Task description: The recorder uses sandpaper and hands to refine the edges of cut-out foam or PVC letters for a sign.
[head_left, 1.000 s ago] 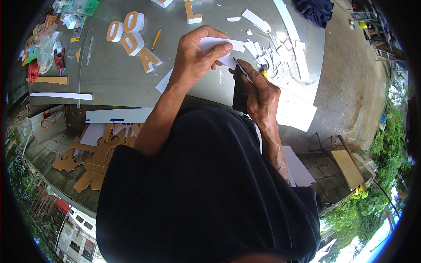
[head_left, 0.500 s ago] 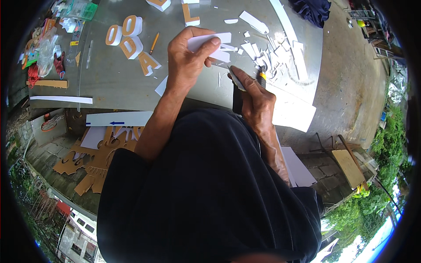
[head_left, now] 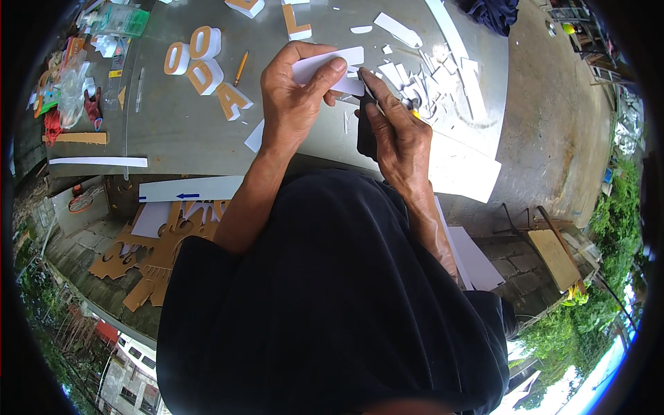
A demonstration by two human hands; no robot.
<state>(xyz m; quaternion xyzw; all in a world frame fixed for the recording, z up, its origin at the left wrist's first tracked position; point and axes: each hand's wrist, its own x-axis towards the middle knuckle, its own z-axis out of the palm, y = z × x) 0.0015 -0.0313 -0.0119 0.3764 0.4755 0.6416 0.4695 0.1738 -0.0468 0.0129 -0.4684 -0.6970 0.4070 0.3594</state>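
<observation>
My left hand (head_left: 294,86) is closed around a white foam-like cut-out piece (head_left: 349,61), with the thumb pressed on its upper face. Against the right end of that piece, my right hand (head_left: 402,131) pinches a thin grey flat piece (head_left: 369,92), mostly covered by the fingers; its exact kind I cannot make out. Below these fingers shows a dark flat thing (head_left: 366,131), partly hidden by the hand. The yellow part of a black-handled tool (head_left: 416,114) peeks out behind my right knuckles.
Block letters (head_left: 205,76) with brown faces and white sides stand on the grey metal table (head_left: 166,131), near a pencil (head_left: 241,68). White offcuts (head_left: 422,86) lie beyond my right hand. A long white strip (head_left: 449,34) curves along the right. Plastic bags and tools (head_left: 72,97) crowd the far left.
My right hand has moved slightly up and left, bringing the grey piece to the white piece's right end. The white piece has turned a little in my left hand.
</observation>
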